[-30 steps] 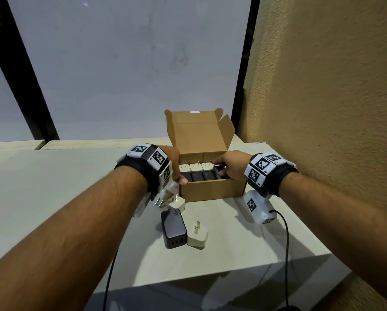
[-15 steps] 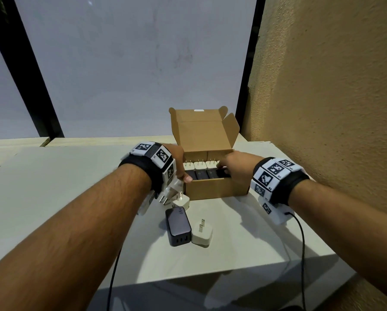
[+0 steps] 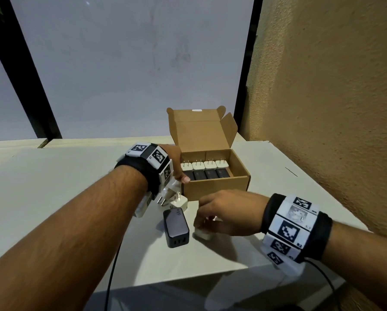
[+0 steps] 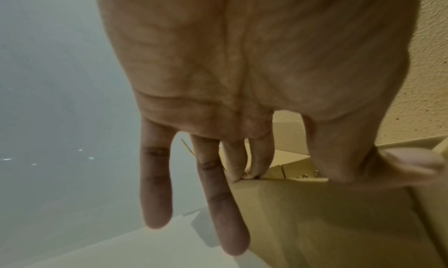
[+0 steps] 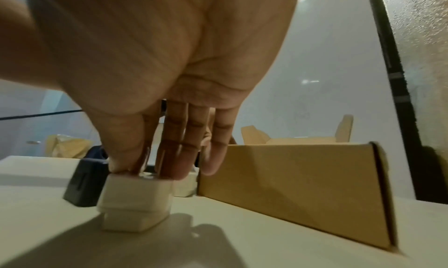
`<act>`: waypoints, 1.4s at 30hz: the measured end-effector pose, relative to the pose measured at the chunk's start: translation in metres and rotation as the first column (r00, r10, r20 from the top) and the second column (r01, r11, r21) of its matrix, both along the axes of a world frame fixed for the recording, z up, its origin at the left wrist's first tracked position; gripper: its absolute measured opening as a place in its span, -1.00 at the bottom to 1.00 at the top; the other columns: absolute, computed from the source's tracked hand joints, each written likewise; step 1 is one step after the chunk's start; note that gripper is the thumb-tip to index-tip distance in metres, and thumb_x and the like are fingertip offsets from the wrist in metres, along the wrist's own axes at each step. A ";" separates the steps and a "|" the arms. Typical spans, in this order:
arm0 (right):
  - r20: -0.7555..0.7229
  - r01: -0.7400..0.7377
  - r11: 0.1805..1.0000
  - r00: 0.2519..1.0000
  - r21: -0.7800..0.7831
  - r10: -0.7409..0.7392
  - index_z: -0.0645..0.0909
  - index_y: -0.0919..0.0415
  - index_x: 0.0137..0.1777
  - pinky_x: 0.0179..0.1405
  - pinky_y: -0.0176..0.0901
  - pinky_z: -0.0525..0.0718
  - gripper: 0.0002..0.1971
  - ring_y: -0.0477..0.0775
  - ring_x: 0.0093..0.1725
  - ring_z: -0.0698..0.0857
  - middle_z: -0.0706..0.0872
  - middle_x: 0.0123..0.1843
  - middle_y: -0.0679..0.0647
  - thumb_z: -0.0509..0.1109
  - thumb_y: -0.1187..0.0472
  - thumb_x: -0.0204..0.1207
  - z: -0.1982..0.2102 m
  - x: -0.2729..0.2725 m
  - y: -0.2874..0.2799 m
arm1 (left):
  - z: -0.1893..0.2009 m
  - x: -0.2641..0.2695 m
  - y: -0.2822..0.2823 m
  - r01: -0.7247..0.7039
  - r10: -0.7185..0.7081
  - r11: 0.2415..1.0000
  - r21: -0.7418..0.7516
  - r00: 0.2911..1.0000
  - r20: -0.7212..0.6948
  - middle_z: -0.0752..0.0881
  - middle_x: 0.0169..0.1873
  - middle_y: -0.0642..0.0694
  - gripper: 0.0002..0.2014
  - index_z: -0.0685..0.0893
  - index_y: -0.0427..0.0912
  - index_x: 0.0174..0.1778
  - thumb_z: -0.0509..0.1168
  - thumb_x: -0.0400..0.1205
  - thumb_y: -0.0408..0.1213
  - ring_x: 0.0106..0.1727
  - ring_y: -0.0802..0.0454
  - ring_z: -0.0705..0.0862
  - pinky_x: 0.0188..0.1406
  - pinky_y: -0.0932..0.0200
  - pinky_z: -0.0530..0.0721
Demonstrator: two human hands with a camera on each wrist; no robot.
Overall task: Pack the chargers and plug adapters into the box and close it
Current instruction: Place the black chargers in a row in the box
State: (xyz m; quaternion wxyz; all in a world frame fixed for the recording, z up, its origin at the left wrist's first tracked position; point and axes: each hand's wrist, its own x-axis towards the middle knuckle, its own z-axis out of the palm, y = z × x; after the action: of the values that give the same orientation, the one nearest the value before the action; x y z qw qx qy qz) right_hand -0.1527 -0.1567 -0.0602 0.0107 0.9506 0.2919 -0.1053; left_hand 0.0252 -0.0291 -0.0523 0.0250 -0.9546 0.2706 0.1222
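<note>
An open cardboard box (image 3: 215, 189) stands on the table with its lid up. Inside are a back row of several white plug adapters (image 3: 204, 166), prongs up, and a front row of black chargers (image 3: 207, 175). My left hand (image 3: 181, 173) rests on the box's left wall (image 4: 315, 214), fingers straight and thumb at the front corner. In front of the box, my right hand (image 3: 201, 221) pinches the prongs of a white plug adapter (image 5: 135, 201) on the table. A black charger (image 3: 176, 227) lies just left of it.
Another white adapter (image 3: 179, 202) and a white round-pin plug (image 3: 165, 196) lie by my left wrist. A textured tan wall (image 3: 322, 108) runs close along the right. The white table (image 3: 53, 176) ends at a front edge near me. Cables hang from both wrists.
My right hand has left the box, come toward me and dropped onto the white adapter on the table. The left hand has stayed on the box.
</note>
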 end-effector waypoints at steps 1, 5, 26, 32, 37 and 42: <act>0.006 0.010 1.000 1.000 0.006 -0.010 0.65 0.03 0.31 0.12 -0.11 0.69 -0.71 -0.04 0.14 0.66 0.67 0.21 -0.04 0.33 0.09 0.62 0.000 0.004 -0.003 | 0.000 0.001 -0.001 0.002 -0.002 1.000 0.006 1.000 0.003 0.41 -0.16 0.02 -0.44 0.20 0.07 -0.42 0.46 0.37 0.27 -0.26 0.06 0.39 -0.47 0.27 0.15; 0.066 0.045 0.998 0.997 0.039 -0.047 0.65 0.04 0.31 0.13 -0.20 0.62 -0.70 -0.03 0.20 0.62 0.63 0.26 -0.05 0.35 0.09 0.60 0.004 0.012 -0.006 | 0.001 -0.001 -0.003 0.007 -0.007 1.000 0.014 1.000 0.011 0.38 -0.28 0.09 -0.43 0.19 0.07 -0.42 0.46 0.37 0.28 -0.33 0.13 0.36 -0.46 0.30 0.15; -0.004 0.074 0.988 0.997 0.135 -0.074 0.62 0.18 0.14 -0.12 -0.11 0.57 -0.62 0.01 -0.04 0.55 0.59 0.16 0.07 0.39 -0.12 0.53 -0.010 -0.012 0.031 | 0.006 -0.014 0.001 -0.020 0.020 1.000 0.009 1.000 0.014 0.67 0.07 -0.10 -0.33 0.54 -0.12 0.41 0.48 0.45 0.13 0.05 -0.02 0.59 0.09 0.18 0.45; -0.028 0.068 0.980 0.998 0.185 -0.064 0.40 -0.07 0.52 0.18 -0.07 0.59 -0.42 0.13 0.25 0.57 0.60 0.32 0.13 0.44 0.01 0.49 -0.011 -0.015 0.032 | 0.006 -0.014 -0.001 -0.044 0.044 0.998 0.050 0.999 0.008 0.61 -0.07 -0.03 -0.40 0.54 0.04 0.31 0.47 0.41 0.20 0.06 -0.04 0.63 0.11 0.13 0.51; -0.073 0.078 0.963 0.995 0.258 -0.061 0.62 -0.05 0.39 -0.06 -0.35 0.50 -0.52 -0.14 -0.01 0.58 0.69 0.17 -0.05 0.49 0.02 0.44 0.006 -0.017 0.016 | 0.002 -0.004 -0.002 -0.051 0.051 0.993 0.108 0.999 0.010 0.45 0.00 0.03 -0.47 0.39 0.03 -0.03 0.45 0.36 0.29 -0.01 0.03 0.44 0.01 0.16 0.38; -0.142 0.274 0.875 0.961 0.400 -0.237 0.71 -0.17 0.17 -0.07 -0.39 0.64 -0.62 -0.29 -0.15 0.66 0.76 0.00 -0.22 0.61 0.03 0.33 0.040 -0.002 -0.015 | 0.002 -0.007 -0.002 -0.030 0.028 0.995 0.090 0.999 0.020 0.63 0.01 -0.06 -0.43 0.63 -0.07 0.19 0.47 0.39 0.23 0.07 -0.04 0.61 0.15 0.09 0.52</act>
State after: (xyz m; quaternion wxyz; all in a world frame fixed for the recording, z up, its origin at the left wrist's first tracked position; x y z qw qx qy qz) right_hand -0.1548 -0.1720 -0.0204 -0.2187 0.9555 0.1796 -0.0831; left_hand 0.0186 -0.0307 -0.0502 0.0689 -0.9574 0.2507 0.1258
